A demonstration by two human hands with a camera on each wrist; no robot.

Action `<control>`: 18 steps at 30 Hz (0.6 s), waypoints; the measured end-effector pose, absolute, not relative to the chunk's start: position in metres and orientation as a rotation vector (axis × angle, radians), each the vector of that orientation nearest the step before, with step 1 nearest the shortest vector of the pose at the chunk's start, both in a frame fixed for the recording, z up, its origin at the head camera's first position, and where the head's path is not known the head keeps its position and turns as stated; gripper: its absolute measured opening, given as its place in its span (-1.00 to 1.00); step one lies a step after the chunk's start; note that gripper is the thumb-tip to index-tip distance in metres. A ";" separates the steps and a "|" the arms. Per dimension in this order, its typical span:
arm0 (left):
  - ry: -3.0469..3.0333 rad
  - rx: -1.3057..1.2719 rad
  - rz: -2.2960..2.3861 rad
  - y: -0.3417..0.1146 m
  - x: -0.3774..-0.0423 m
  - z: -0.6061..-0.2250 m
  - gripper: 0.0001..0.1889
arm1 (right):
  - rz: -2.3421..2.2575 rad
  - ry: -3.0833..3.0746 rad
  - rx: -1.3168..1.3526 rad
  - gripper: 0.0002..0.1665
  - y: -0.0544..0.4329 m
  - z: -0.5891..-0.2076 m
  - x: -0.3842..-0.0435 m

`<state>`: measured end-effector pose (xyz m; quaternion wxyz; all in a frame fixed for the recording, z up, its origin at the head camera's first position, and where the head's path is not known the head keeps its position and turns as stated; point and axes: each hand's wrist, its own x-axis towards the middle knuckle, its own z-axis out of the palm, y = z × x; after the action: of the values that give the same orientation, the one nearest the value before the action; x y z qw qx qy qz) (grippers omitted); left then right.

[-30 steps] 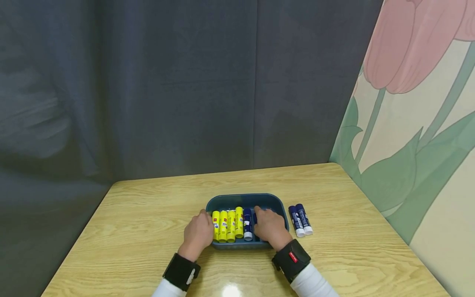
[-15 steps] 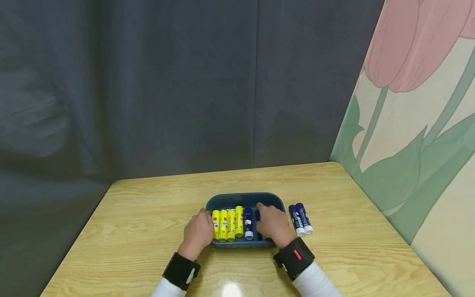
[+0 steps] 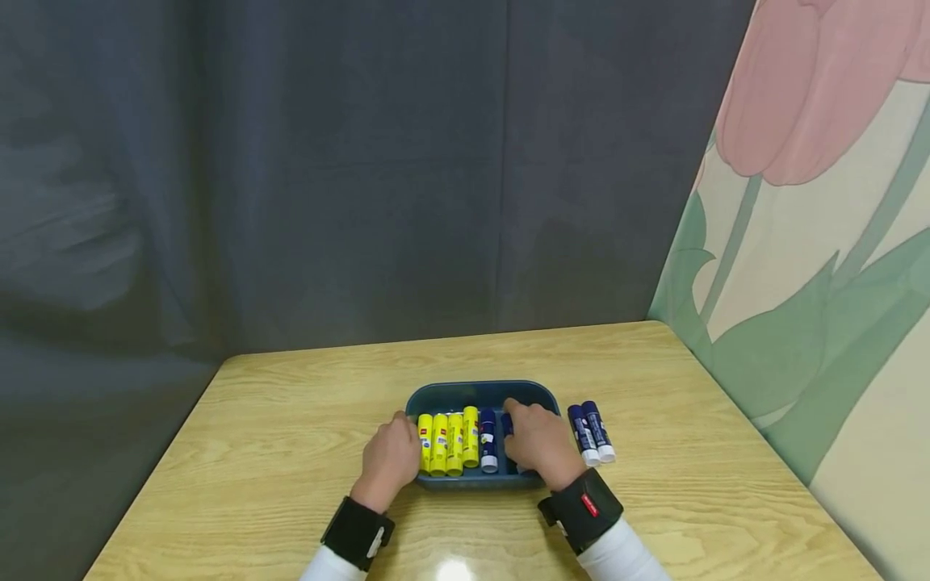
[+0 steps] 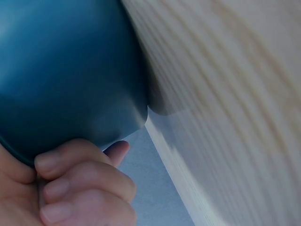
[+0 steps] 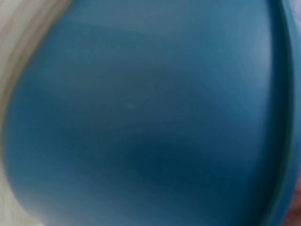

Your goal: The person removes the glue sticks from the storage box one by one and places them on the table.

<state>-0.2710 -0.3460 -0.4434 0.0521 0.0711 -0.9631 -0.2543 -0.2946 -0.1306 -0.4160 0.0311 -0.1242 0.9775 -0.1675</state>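
A dark blue plastic box (image 3: 465,395) stands on the table. Inside, several yellow glue sticks (image 3: 440,445) lie side by side at the left, followed by a navy glue stick with a white end (image 3: 488,442). My left hand (image 3: 392,456) grips the box's left end; in the left wrist view its curled fingers (image 4: 89,183) sit at the rim. Reaching into the right part of the box, my right hand (image 3: 543,442) holds another navy glue stick (image 3: 508,424), mostly hidden by the hand. The box's outer wall (image 5: 141,103) fills most of the right wrist view.
Two more navy glue sticks with white ends (image 3: 592,433) lie together on the wooden table (image 3: 305,428), just right of the box. A dark curtain (image 3: 363,177) hangs behind the table, and a wall painted with tulips (image 3: 835,307) borders its right side.
My right hand has shifted slightly to the right inside the box, and a little more of the navy glue stick beside it shows. My left hand keeps its place at the box's left end.
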 end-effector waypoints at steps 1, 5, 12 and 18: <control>-2.928 0.219 -0.774 -0.346 -0.271 -0.443 -0.61 | -0.530 3.014 -0.380 -0.46 -0.130 -0.415 -0.294; -2.927 0.221 -0.766 -0.345 -0.271 -0.444 -0.60 | -0.575 3.019 -0.392 -0.50 -0.128 -0.410 -0.292; -2.941 0.224 -0.757 -0.346 -0.273 -0.445 -0.60 | -0.570 3.013 -0.380 -0.50 -0.123 -0.403 -0.293; -2.944 0.228 -0.749 -0.345 -0.273 -0.446 -0.61 | -0.612 3.002 -0.310 -0.49 -0.116 -0.398 -0.294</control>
<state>-0.2732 -0.3452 -0.4458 0.0474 0.0747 -0.9653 -0.2457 -0.2939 -0.1159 -0.3976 0.0311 -0.1007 0.9744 -0.1988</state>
